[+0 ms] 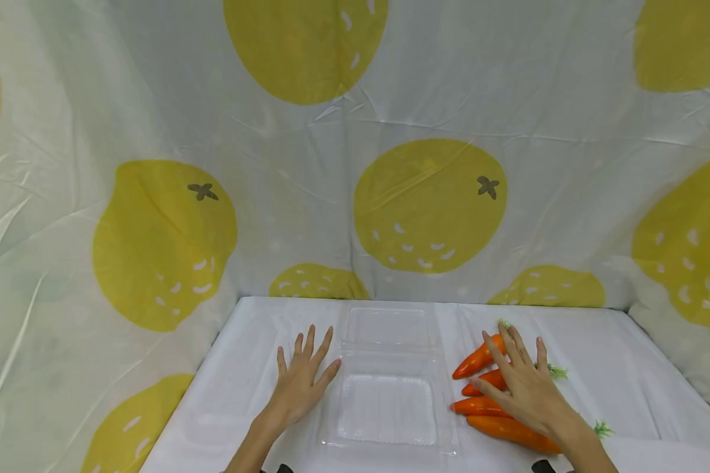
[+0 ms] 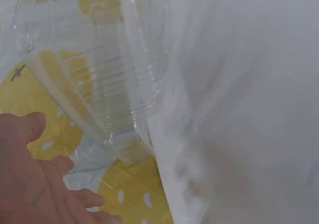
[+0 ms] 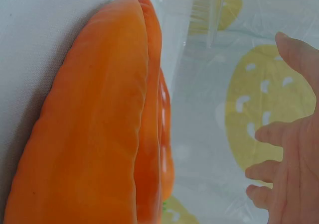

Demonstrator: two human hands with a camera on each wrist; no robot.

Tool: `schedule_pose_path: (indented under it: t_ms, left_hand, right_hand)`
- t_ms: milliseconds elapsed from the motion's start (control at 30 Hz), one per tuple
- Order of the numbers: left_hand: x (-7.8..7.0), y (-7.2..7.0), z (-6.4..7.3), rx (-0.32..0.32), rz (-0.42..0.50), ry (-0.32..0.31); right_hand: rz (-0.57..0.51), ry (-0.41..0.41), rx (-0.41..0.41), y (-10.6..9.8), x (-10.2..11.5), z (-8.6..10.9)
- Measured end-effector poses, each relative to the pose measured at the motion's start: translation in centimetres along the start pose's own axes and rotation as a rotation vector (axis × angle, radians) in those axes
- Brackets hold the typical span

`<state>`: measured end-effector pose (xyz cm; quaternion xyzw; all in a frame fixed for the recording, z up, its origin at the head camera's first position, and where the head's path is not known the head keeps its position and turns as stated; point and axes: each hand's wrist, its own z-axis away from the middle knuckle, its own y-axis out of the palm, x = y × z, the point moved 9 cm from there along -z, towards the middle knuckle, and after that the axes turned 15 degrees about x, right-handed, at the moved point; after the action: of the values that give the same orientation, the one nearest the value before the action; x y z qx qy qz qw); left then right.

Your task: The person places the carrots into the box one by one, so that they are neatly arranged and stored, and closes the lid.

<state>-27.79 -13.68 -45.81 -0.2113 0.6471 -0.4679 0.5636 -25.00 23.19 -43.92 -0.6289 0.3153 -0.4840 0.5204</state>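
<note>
A clear plastic clamshell box point(image 1: 387, 407) lies opened on the white table, its lid point(image 1: 387, 326) folded back on the far side. My left hand point(image 1: 300, 387) is spread beside the box's left edge and holds nothing. In the left wrist view the box's ribbed wall point(image 2: 114, 84) stands near the fingers. Several orange carrots point(image 1: 503, 430) with green tops lie in a column to the right of the box. Over them is my right hand point(image 1: 528, 387), fingers spread, gripping nothing; the right wrist view shows the hand point(image 3: 294, 154) apart from the nearest carrot point(image 3: 89, 114).
White cloth covers the table point(image 1: 615, 381), with its back edge against a hanging curtain point(image 1: 296, 217) printed with yellow lemons. The same curtain encloses the left and right sides. Green carrot tops point(image 1: 602, 429) stick out on the right.
</note>
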Motion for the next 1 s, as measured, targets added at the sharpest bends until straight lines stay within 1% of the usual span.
schedule_pose_path:
  t_ms: [67, 167, 367, 500, 567, 700, 867, 967, 1000]
  left_hand:
    - [0.3, 0.8, 0.3, 0.028, 0.032, -0.007]
    - [0.4, 1.4, 0.7, 0.030, 0.060, -0.001]
    - [0.2, 2.1, 1.2, 0.057, 0.120, 0.013]
    - [0.2, 2.3, 1.6, 0.058, 0.173, 0.014]
    - [0.2, 2.4, 1.7, 0.060, 0.213, 0.014]
    - [0.3, 2.8, 1.9, 0.077, 0.320, 0.026]
    - [0.3, 3.6, 1.9, 0.105, 0.462, 0.058]
    - [0.2, 4.0, 2.0, 0.111, 0.533, 0.080]
    - [0.2, 4.1, 2.0, 0.112, 0.550, 0.086]
  right_hand:
    - [0.011, 0.003, -0.005, 0.1, 0.1, 0.2]
    - [0.023, 0.014, -0.008, 0.1, 0.1, 0.5]
    - [0.018, 0.029, 0.012, 0.3, -0.3, 1.5]
    - [0.044, 0.024, 0.000, 0.2, -0.6, 2.2]
    - [0.060, 0.021, -0.007, 0.3, -0.9, 2.6]
    - [0.053, 0.030, 0.000, 0.5, -1.5, 3.4]
    - [0.050, 0.065, 0.013, 0.6, -2.6, 4.5]
    - [0.049, 0.079, 0.008, 0.4, -3.2, 5.3]
    - [0.040, 0.091, 0.020, 0.5, -3.5, 5.5]
